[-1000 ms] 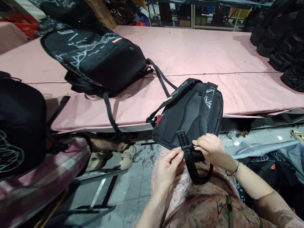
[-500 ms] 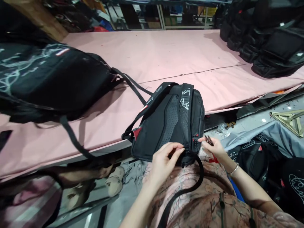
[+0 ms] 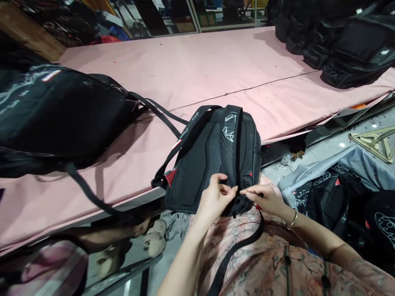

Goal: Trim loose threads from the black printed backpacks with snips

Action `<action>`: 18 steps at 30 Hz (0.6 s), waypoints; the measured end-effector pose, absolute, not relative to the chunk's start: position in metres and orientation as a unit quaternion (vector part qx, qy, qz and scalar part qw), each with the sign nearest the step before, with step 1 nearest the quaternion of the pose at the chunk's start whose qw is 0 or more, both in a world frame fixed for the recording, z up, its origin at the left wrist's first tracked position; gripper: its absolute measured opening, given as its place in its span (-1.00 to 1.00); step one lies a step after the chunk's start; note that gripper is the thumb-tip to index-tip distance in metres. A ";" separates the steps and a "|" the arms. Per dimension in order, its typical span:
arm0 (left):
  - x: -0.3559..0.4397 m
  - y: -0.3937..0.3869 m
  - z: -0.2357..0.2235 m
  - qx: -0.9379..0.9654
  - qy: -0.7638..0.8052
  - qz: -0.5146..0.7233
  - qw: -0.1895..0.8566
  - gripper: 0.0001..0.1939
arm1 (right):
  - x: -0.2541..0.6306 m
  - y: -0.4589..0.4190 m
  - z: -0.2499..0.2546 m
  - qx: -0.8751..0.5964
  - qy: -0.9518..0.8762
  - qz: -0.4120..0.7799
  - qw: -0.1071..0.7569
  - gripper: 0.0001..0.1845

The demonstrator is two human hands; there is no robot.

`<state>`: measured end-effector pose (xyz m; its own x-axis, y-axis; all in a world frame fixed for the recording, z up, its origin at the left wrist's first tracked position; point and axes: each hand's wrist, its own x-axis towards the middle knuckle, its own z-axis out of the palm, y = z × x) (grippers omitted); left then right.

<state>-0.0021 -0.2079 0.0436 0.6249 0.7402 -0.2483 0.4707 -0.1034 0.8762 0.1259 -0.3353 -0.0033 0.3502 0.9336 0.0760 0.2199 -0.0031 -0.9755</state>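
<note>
A black backpack with white line prints lies back side up over the near edge of the pink table, its lower end on my lap. My left hand pinches the bag's bottom edge beside the shoulder strap. My right hand is closed in a pinch next to it at the strap's lower end; what its fingers hold is too small to make out. A long black strap runs from there down across my lap.
A larger black backpack lies on the table at left, its straps trailing toward my bag. A stack of black bags sits at the far right. More bags and grey fabric lie on the floor at right. Someone's feet show under the table.
The view has swung right. My right hand moved in from beside the bag to meet my left hand at the strap's base. One second ago both hands held the strap end lower down.
</note>
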 end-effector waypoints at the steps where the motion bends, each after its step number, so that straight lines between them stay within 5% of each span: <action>1: -0.004 -0.205 0.044 0.707 0.419 0.148 0.550 -0.56 | 0.131 -0.332 0.001 -0.632 -0.471 0.297 0.539 -0.75; 5: -0.007 -0.200 0.046 0.597 0.424 0.265 0.627 -0.47 | 0.145 -0.311 0.014 -0.625 -0.512 0.221 0.546 -0.74; 11: 0.003 -0.210 0.038 0.512 0.373 0.443 0.635 -0.59 | 0.129 -0.281 0.005 -0.566 -0.446 0.432 0.542 -0.67; 18: 0.025 -0.212 0.025 0.404 0.314 0.468 0.721 -0.59 | 0.112 -0.281 0.000 -0.571 -0.270 0.501 0.592 -0.69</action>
